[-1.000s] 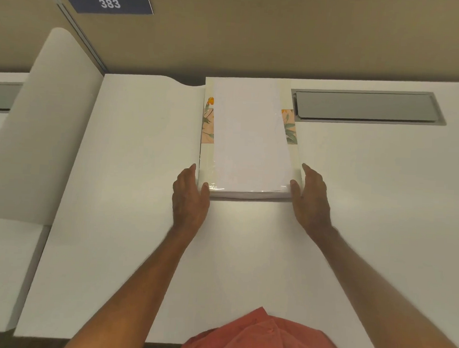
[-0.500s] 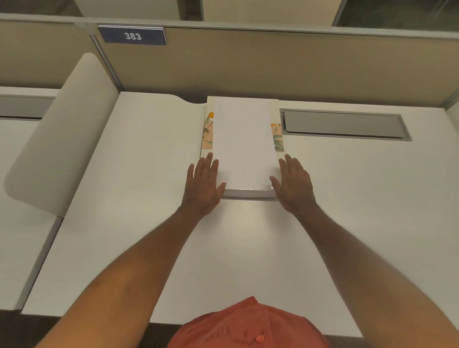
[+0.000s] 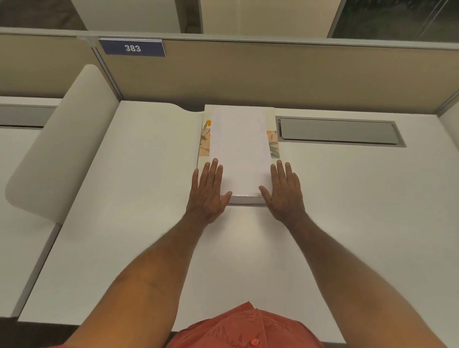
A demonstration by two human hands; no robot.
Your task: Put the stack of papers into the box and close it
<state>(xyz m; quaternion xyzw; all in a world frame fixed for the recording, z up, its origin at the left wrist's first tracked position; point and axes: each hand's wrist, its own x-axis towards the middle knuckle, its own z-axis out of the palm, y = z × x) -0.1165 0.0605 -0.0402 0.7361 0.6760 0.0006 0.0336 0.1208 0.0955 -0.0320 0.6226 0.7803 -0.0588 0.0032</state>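
Observation:
A thick white stack of papers (image 3: 239,153) lies on top of a flat cream box with a flower print (image 3: 204,142), at the middle back of the white desk (image 3: 141,195). The box shows only as narrow strips on either side of the stack. My left hand (image 3: 208,191) rests flat against the stack's near left corner, fingers spread, thumb on the paper's edge. On the near right corner my right hand (image 3: 285,194) lies flat in the same way. Neither hand has the stack lifted.
A grey cable hatch (image 3: 338,130) is set into the desk right of the box. A tan partition (image 3: 256,73) with a blue "383" plate (image 3: 132,48) closes the back. A curved white side divider (image 3: 61,142) stands at left.
Both hands have gone from curled around the stack's near corners to lying flat with fingers stretched out beside it. The camera has tilted up and back.

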